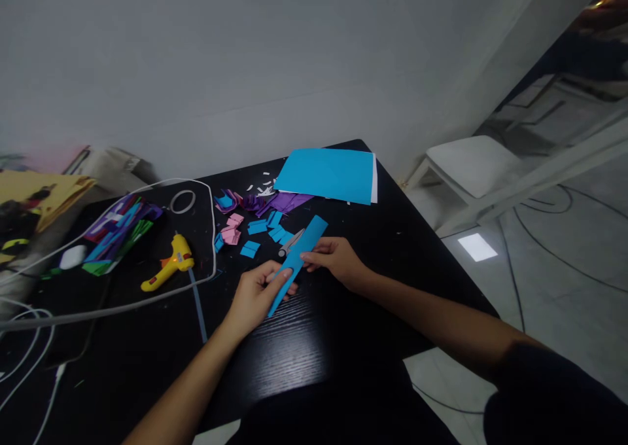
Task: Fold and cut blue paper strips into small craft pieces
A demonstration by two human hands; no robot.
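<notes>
A long blue paper strip (300,256) is held slanted above the black table (363,288). My left hand (256,294) grips its lower part, thumb on top and fingers beneath. Higher up, my right hand (338,260) pinches the strip's right edge between thumb and fingers. Scissors (293,242) lie just behind the strip, partly covered by it. Small folded blue pieces (250,249) and pink pieces (231,230) are scattered to the left of the scissors.
Blue sheets (328,172) over white paper lie at the back. Purple paper (289,201) and white scraps are beside them. At left are a yellow glue gun (171,264), a tape ring (182,201), coloured strips (118,232) and white cables. A white stool (473,163) stands at right.
</notes>
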